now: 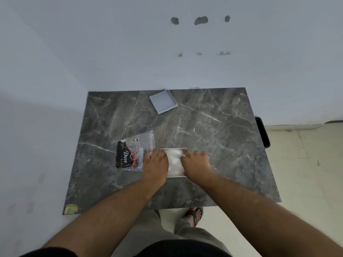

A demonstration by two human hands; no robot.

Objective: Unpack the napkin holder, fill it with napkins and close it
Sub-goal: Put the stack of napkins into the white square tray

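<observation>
Your left hand (156, 160) and right hand (195, 162) lie flat, palms down and fingers spread, pressing soft white napkins (174, 160) into the square white napkin holder (173, 149) at frame centre on the grey veined marble table (213, 127). Its shallow square lid (163, 102) lies upper centre, well apart; a crinkled clear Dove wrapper (133, 151) touches your left fingers.

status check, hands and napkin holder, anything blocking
Left hand and right hand pressing napkins into napkin holder. Lid off, lying far side of table. Empty wrapper beside holder, nothing blocking.
</observation>
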